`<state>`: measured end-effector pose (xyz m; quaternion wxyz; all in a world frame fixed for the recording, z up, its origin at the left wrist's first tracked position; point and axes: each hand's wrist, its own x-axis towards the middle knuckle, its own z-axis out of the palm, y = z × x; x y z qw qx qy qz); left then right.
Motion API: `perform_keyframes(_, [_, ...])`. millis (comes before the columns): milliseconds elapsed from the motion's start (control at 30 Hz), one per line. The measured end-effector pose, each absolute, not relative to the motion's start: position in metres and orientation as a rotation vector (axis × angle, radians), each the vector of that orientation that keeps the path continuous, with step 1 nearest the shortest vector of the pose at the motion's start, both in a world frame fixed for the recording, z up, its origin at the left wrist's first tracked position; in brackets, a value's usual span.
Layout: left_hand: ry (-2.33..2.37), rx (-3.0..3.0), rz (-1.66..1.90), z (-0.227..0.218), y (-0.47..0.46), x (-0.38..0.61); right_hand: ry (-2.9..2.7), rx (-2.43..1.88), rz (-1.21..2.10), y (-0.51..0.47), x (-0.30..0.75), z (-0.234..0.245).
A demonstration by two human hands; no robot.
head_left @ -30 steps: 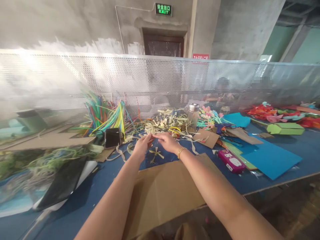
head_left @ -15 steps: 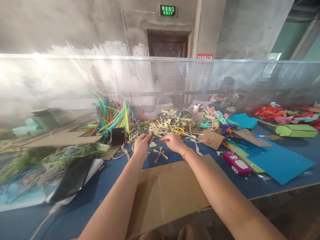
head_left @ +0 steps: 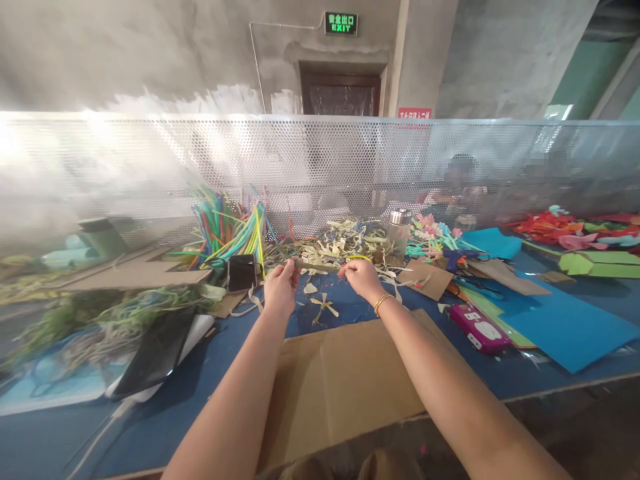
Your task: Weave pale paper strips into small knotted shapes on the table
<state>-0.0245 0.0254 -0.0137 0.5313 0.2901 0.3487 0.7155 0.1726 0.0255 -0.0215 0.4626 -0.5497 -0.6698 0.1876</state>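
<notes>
A thin, dull green strip (head_left: 317, 267) is stretched nearly level between my two hands, above the blue table. My left hand (head_left: 280, 288) pinches its left end between thumb and fingers. The fingers of my right hand (head_left: 361, 280), with a gold bracelet at the wrist, are closed on the other end. Below them a small star-shaped piece of pale strips (head_left: 325, 305) lies on the table, near a pale scrap (head_left: 310, 289). Behind my hands is a heap of pale, curled strips (head_left: 357, 237).
Cardboard (head_left: 345, 387) lies under my forearms. A dark phone (head_left: 241, 273) and bundled coloured stems (head_left: 225, 233) stand to the left, a clear bottle (head_left: 399, 233) behind. To the right are a magenta case (head_left: 480, 329) and blue sheets (head_left: 575, 327). A perforated screen (head_left: 280, 153) backs the table.
My hands have moved apart, the right one rightward, and more of the green strip now shows between them. The whole view has shifted slightly.
</notes>
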Motion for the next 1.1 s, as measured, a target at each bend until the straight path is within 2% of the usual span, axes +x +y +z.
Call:
perform_keyframes(267, [0.861,0.663,1.689,-0.013,0.025,-0.027,-1.43,-1.262,0.677,0.038,0.18,-0.03])
perform_keyframes(833, [0.894,0.809,1.703,-0.015,0.025,-0.019,-1.071,-1.033,0.851,0.031,0.17,-0.013])
perform_keyframes(1100, [0.835,0.699,1.712,-0.014,0.023,-0.021,-0.922,-1.025,0.767,0.045,0.191,-0.024])
